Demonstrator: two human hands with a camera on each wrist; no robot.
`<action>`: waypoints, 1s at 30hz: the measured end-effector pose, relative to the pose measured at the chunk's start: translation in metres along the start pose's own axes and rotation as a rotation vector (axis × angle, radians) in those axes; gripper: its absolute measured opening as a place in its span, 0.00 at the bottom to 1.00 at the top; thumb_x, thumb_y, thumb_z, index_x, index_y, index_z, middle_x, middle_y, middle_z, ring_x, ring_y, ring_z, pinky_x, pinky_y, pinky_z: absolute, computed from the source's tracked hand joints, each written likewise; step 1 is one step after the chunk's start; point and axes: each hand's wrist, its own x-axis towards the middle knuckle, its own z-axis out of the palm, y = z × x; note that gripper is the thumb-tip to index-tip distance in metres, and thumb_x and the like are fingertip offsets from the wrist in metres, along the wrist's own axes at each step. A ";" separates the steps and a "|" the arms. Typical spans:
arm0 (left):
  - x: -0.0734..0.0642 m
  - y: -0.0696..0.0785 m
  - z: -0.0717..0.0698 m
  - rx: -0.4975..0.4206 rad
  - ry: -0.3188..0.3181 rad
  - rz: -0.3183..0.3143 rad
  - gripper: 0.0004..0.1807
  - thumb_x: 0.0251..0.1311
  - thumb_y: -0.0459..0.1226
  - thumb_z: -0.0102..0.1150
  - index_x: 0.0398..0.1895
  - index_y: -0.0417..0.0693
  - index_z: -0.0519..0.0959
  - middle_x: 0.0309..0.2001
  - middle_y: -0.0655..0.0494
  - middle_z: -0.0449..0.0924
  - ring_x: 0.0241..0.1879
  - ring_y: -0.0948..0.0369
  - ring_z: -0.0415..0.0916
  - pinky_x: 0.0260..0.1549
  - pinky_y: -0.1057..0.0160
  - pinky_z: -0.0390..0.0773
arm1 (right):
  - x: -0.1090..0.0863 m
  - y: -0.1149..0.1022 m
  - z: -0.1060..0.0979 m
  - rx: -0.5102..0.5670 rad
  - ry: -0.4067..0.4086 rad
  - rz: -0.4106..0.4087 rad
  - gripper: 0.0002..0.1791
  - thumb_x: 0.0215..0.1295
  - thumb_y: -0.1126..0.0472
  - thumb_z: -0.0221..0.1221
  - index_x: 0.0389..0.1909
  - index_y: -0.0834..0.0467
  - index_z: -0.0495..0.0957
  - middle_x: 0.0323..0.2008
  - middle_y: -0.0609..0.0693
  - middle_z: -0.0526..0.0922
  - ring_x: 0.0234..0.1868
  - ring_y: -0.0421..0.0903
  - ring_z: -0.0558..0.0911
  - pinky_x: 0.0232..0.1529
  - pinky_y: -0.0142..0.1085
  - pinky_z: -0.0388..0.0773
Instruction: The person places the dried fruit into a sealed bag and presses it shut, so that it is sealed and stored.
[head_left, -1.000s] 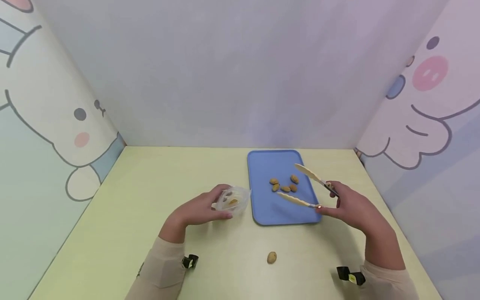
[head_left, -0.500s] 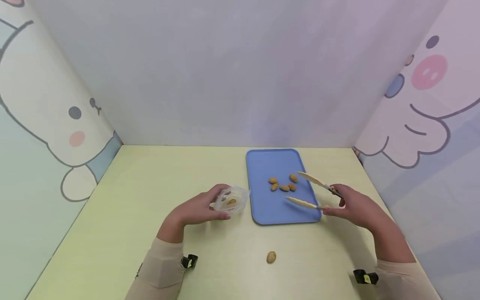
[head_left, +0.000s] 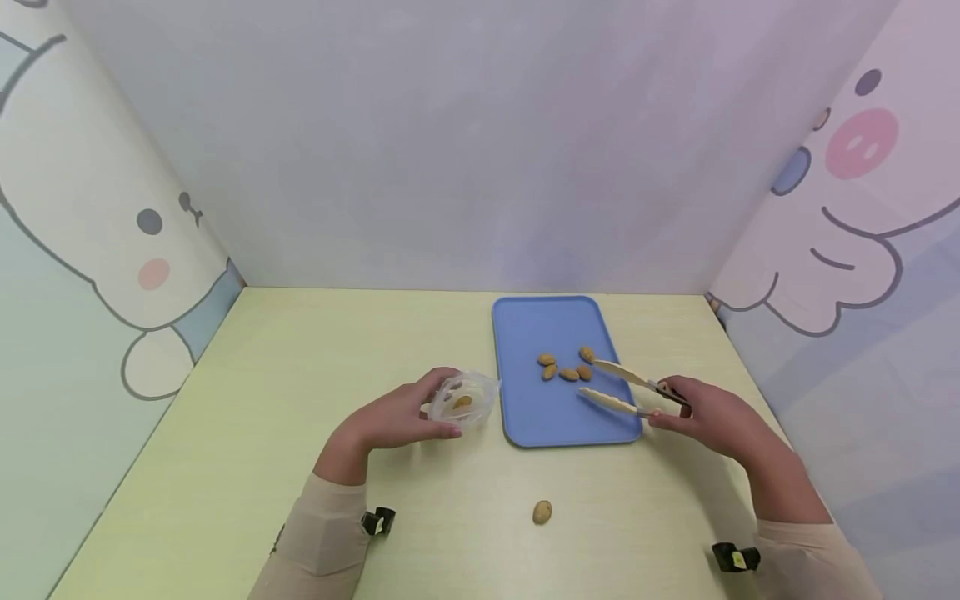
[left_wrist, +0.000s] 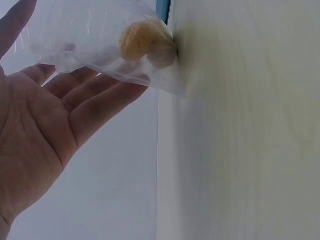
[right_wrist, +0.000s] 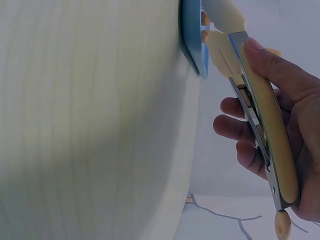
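My left hand (head_left: 405, 414) holds a clear plastic bag (head_left: 480, 387) upright by its sides, left of the blue tray (head_left: 536, 321). A few small brown lumps (left_wrist: 142, 42) lie at the bag's bottom. My right hand (head_left: 716, 417) grips a pair of tongs (head_left: 611, 402) with cream tips and metal handles with cream grips. Its two arms are spread, reaching over the tray's right side. One tip is beside a brown oval nut-like piece (head_left: 587, 354); the other is lower, near a cluster of similar pieces (head_left: 569, 375). Nothing is between the tips.
A single brown piece (head_left: 542, 512) lies on the pale wooden table (head_left: 450, 533), in front of the tray. Grey-white walls with cartoon animals (head_left: 172, 208) close in the table at the back and both sides.
My right hand has shifted right and drawn the tongs back a little. The gap between the tongs' tips has narrowed, with the upper tip coming down. My left hand and the bag stay put.
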 end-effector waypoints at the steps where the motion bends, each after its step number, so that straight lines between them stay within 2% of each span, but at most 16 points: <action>1: 0.000 0.000 0.000 0.000 0.002 0.000 0.42 0.54 0.55 0.69 0.70 0.70 0.57 0.48 0.57 0.76 0.46 0.60 0.75 0.48 0.56 0.76 | 0.001 0.000 0.001 -0.005 0.003 0.000 0.26 0.57 0.35 0.64 0.44 0.50 0.74 0.20 0.44 0.69 0.19 0.40 0.66 0.21 0.35 0.62; 9: 0.000 0.001 0.001 0.014 0.008 -0.019 0.42 0.54 0.57 0.68 0.69 0.73 0.57 0.47 0.58 0.76 0.45 0.60 0.76 0.47 0.56 0.75 | 0.004 -0.001 0.006 -0.028 -0.005 0.014 0.25 0.60 0.31 0.59 0.43 0.48 0.74 0.21 0.45 0.67 0.21 0.42 0.65 0.23 0.37 0.59; 20: -0.001 0.002 0.002 0.034 0.010 -0.020 0.43 0.53 0.59 0.68 0.69 0.73 0.56 0.47 0.59 0.75 0.44 0.59 0.76 0.46 0.56 0.75 | 0.007 -0.002 0.006 -0.045 -0.007 0.035 0.21 0.61 0.38 0.62 0.44 0.48 0.75 0.23 0.45 0.68 0.23 0.42 0.66 0.24 0.38 0.60; 30: -0.002 0.001 0.002 0.025 0.008 -0.024 0.42 0.53 0.58 0.68 0.70 0.73 0.56 0.47 0.60 0.75 0.45 0.59 0.76 0.46 0.56 0.75 | 0.009 -0.002 0.007 -0.064 0.005 0.028 0.20 0.62 0.39 0.62 0.44 0.49 0.76 0.23 0.44 0.71 0.24 0.42 0.68 0.25 0.38 0.61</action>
